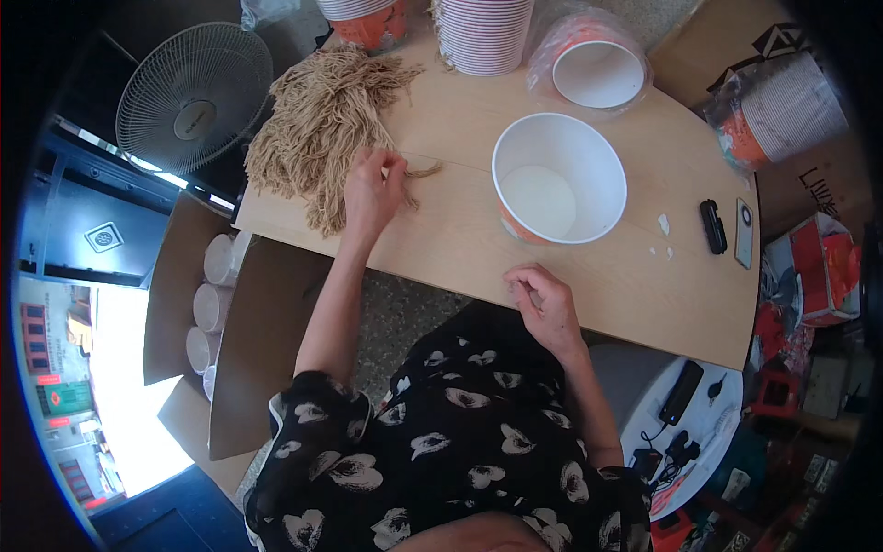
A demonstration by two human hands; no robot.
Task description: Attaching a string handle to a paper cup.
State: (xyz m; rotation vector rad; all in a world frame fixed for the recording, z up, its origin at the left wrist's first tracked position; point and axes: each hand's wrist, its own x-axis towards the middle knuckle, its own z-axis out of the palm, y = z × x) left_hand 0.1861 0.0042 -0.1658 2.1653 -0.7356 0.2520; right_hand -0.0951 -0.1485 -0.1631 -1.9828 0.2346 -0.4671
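Note:
A big heap of tan twisted cords (313, 129) lies at the left of the wooden table. My left hand (373, 191) is at the heap's right edge, fingers pinched on a tan cord whose end sticks out to the right. At the table's front edge, my right hand (549, 308) is closed, thumb against the curled fingers; anything between them is too small to make out. Just beyond it stands a large white paper bucket (602, 175) with an orange outside. Something pale, perhaps a liquid, covers its bottom.
Stacked paper buckets (485, 37) and a bagged bucket (598, 74) stand along the back. A black object (713, 227), a phone (744, 234) and white scraps (663, 224) lie right. An open carton (267, 340) with clear tubs (212, 307) and a fan (195, 101) are left.

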